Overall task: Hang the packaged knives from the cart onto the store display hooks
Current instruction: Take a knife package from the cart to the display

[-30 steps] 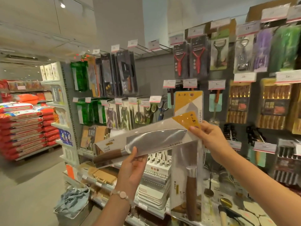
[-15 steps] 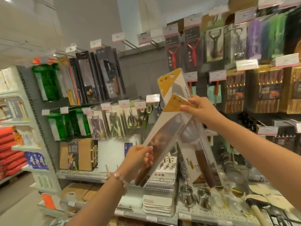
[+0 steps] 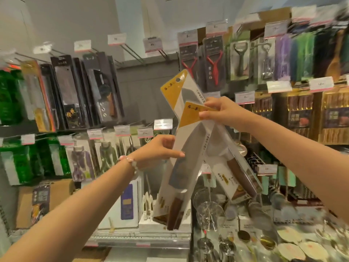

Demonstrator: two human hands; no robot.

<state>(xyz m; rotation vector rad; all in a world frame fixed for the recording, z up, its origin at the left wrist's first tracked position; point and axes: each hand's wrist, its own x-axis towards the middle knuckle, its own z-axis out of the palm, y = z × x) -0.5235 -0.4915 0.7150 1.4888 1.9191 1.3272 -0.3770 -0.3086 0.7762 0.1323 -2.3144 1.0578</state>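
Observation:
Two packaged knives with yellow-and-white cards and wooden handles are held up before the display wall. The front packaged knife (image 3: pixel 186 161) hangs steeply, its handle low and to the left. The rear packaged knife (image 3: pixel 176 87) slants from its punched top hole down to the right. My right hand (image 3: pixel 221 112) pinches both packages near their yellow tops. My left hand (image 3: pixel 158 149) grips the front package's left edge, thumb across its face. Empty display hooks (image 3: pixel 133 52) stick out above, left of the packages.
Boxed knives (image 3: pixel 70 91) hang at upper left, with red peelers (image 3: pixel 213 63) and openers at upper right. Price tags (image 3: pixel 117 39) tip each hook. Scissors packs hang at mid-left. Strainers, ladles and plates crowd the lower shelf (image 3: pixel 139 238) below.
Both packages have risen and swung from nearly level to steep. My left hand shifted from the handle end to the front package's middle edge. The view tilted upward.

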